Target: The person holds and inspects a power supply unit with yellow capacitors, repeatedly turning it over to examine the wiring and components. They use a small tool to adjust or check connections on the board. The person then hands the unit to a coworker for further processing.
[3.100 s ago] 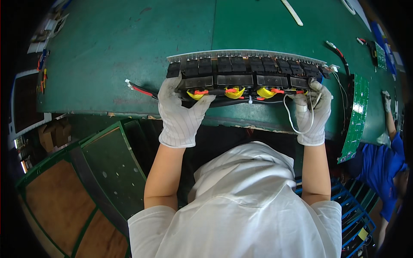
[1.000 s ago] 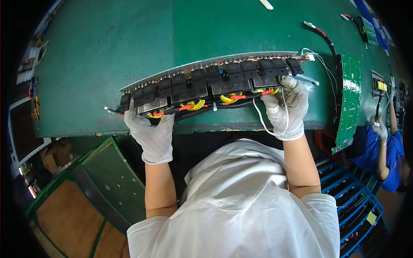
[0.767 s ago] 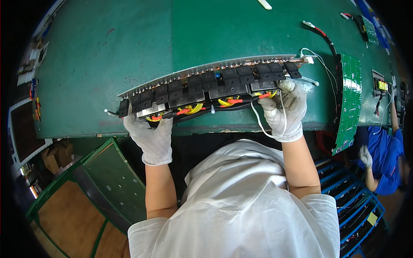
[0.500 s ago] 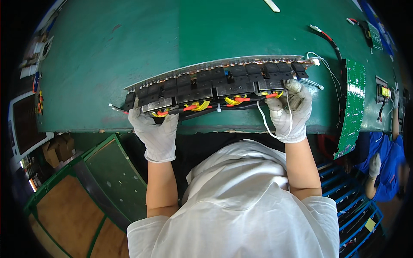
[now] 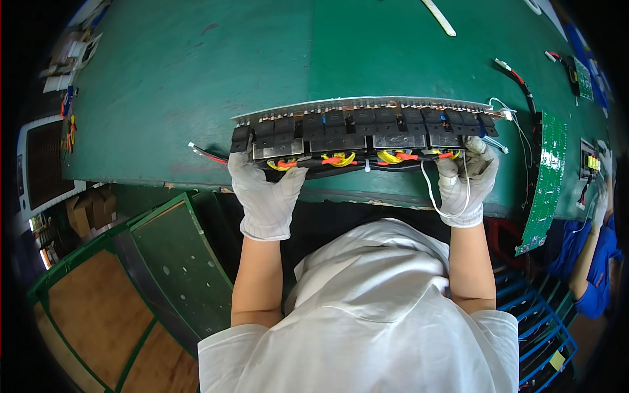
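Observation:
A long circuit board assembly (image 5: 367,124), lined with black components and metal plates, lies level between my two gloved hands. Yellow and red-orange wire joints and a black cable bundle (image 5: 337,171) run along its near side. My left hand (image 5: 267,196) is closed on its left end, thumb near the wires. At the right end my right hand (image 5: 468,183) grips it, with a white wire (image 5: 431,193) looping down by the fingers. A red and black lead (image 5: 209,154) with a white plug sticks out to the left. White wires also hang off its right end.
The green table (image 5: 164,98) spreads beyond its near edge. At right lie a long green circuit board (image 5: 545,177) and a black-red cable (image 5: 517,78). A white strip (image 5: 439,16) rests at the back. A co-worker in blue (image 5: 593,268) handles a small assembly (image 5: 590,160) at far right.
My hands and the board assembly have turned slightly, and the assembly now sits more level and further right in view. The co-worker's hand has risen to the small assembly.

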Demonstrator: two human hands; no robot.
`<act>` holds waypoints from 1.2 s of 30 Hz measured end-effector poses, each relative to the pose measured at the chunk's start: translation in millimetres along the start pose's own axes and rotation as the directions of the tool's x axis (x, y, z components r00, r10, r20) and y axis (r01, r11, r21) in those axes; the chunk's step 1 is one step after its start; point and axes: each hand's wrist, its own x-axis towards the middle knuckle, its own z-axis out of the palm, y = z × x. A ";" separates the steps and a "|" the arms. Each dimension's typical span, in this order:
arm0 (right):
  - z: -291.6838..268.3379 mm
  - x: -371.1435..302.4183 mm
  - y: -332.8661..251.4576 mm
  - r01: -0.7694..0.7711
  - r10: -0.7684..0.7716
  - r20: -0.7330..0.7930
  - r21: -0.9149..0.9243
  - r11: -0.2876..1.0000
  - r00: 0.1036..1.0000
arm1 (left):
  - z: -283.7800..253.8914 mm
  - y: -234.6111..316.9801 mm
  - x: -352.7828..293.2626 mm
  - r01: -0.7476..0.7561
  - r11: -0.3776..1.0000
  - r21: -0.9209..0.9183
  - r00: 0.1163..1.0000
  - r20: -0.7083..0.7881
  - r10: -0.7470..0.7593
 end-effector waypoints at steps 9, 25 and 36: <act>0.9 4.5 -6.6 -0.024 0.024 -0.001 -0.009 1.000 1.000 | -6.8 -5.3 6.7 -0.192 0.978 0.079 0.978 0.093 0.185; -9.3 -2.9 19.1 0.110 -0.111 0.003 -0.186 0.976 0.994 | -5.5 5.9 7.3 -0.057 0.998 0.012 0.997 0.056 0.057; -15.8 3.9 3.6 -0.010 0.010 -0.002 -0.283 0.959 1.000 | -6.7 -2.3 10.1 -0.031 0.998 0.057 0.998 0.063 0.027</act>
